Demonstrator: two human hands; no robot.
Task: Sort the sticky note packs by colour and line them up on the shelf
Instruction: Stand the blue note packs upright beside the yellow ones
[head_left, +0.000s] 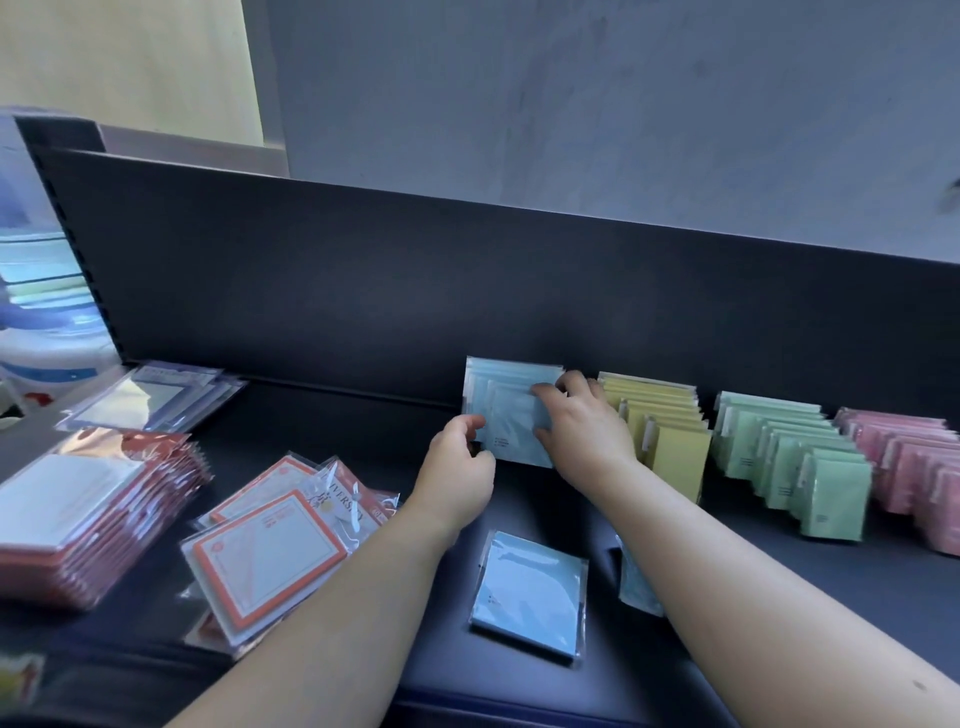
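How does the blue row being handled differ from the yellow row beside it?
The blue row has only a few packs, the yellow row many. Both hands, left hand and right hand, hold the blue row; the yellow row stands untouched. Both stand upright against the shelf back.

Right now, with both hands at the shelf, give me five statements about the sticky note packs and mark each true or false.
1. Both hands are on the standing blue packs. True: the left hand is at their left edge, the right hand on their front.
2. The yellow row stands directly right of the blue packs. True.
3. The pink row sits between yellow and green. False: the green row is between them; pink is farthest right.
4. No blue pack remains loose on the shelf. False: a flat blue pack lies near the front edge, and another shows partly under the right forearm.
5. The orange-bordered packs lie left of the hands. True.
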